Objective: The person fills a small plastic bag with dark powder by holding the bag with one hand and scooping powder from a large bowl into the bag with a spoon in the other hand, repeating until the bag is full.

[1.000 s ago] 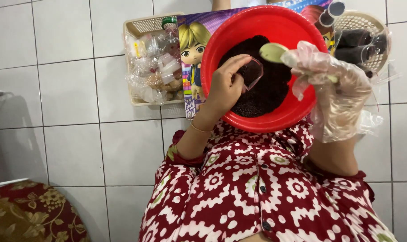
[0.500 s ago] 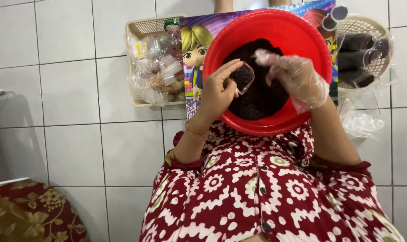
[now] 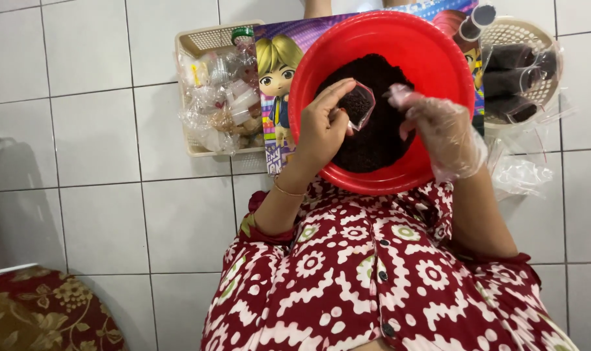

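A big red plastic bowl [image 3: 438, 45] sits on the white tiled floor in front of my lap and holds a heap of dark, crumbly stuff [image 3: 373, 143]. My left hand [image 3: 318, 133] is bare and pinches a small clear pouch [image 3: 358, 104], partly filled with the dark stuff, over the bowl. My right hand [image 3: 446, 133] wears a thin clear plastic glove. Its fingers are bunched together just right of the pouch, above the heap. Whether they pinch anything is hidden by the glove's folds.
A beige basket [image 3: 198, 42] of small clear packets [image 3: 220, 97] stands left of the bowl, beside a colourful cartoon-printed sheet [image 3: 276, 71]. A round white basket [image 3: 526, 32] with dark filled tubes [image 3: 516, 81] sits at the right, loose clear bags [image 3: 520, 175] below it. A floral cushion [image 3: 41, 312] lies bottom left.
My gloved right hand came in from the bowl's right rim to the pouch. The pale green piece seen by it a second ago is out of sight. My left hand kept the pouch over the bowl.
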